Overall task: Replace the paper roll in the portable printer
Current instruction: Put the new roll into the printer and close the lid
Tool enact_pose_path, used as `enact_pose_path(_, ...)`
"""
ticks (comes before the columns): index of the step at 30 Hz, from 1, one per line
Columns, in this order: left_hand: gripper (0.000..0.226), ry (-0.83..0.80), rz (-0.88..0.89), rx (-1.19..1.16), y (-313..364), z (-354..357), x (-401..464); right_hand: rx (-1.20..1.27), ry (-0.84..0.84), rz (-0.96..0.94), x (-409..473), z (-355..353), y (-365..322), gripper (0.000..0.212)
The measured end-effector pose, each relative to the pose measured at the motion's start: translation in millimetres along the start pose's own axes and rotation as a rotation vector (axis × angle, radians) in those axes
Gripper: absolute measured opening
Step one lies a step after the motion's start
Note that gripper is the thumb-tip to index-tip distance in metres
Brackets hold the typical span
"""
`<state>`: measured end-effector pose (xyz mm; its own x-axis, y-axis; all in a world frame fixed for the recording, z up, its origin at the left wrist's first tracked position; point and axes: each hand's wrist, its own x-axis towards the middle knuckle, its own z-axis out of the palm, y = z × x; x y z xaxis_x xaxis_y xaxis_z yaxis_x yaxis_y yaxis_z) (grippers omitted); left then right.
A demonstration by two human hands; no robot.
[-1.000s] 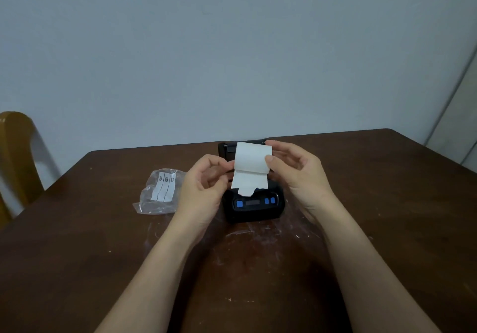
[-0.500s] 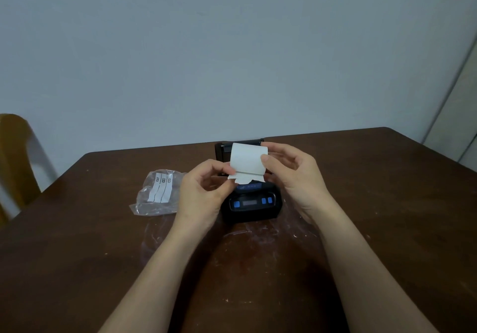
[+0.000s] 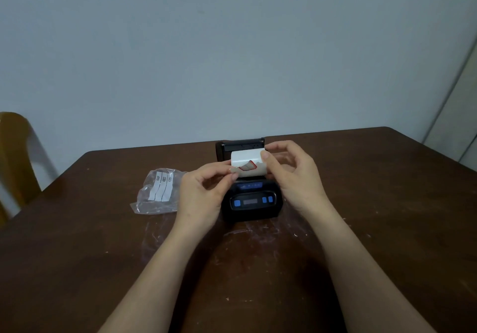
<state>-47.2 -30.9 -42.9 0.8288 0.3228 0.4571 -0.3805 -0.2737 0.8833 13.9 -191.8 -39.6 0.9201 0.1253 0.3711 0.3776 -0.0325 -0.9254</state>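
A white paper roll (image 3: 246, 161) with a red-edged sticker on its loose end is held just above the black portable printer (image 3: 251, 203). The printer has blue buttons on its front, and its lid (image 3: 240, 145) stands open behind the roll. My right hand (image 3: 294, 175) grips the roll's right end. My left hand (image 3: 204, 193) pinches the loose paper end at the roll's left front.
The printer rests on a dark brown wooden table (image 3: 361, 229) with white scuffs near me. A crumpled clear plastic bag (image 3: 157, 193) with white labels lies left of my left hand. A wooden chair (image 3: 15, 157) stands at the far left edge.
The hanging strip of paper has been wound back onto the roll, and the roll has come down closer to the printer. The red-edged end now shows at the front.
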Motion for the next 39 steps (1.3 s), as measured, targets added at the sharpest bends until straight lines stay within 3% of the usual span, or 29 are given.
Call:
enact_pose_path(7, 0.018, 0.046, -0.02, 0.045, -13, 4, 4, -0.125, 0.055, -0.009, 2, 7, 12, 0.016)
enact_pose_path(16, 0.023, 0.02, -0.117, 0.029, -27, 9, 9, -0.282, -0.013, 0.007, 6, 11, 22, 0.048)
enact_pose_path(19, 0.019, 0.011, -0.154, 0.034, -31, 10, 10, -0.347, 0.009, 0.059, 6, 10, 21, 0.05)
enact_pose_path(39, 0.015, -0.093, -0.084, 0.223, -32, 11, 10, -0.56, -0.088, 0.088, 4, 14, 30, 0.065)
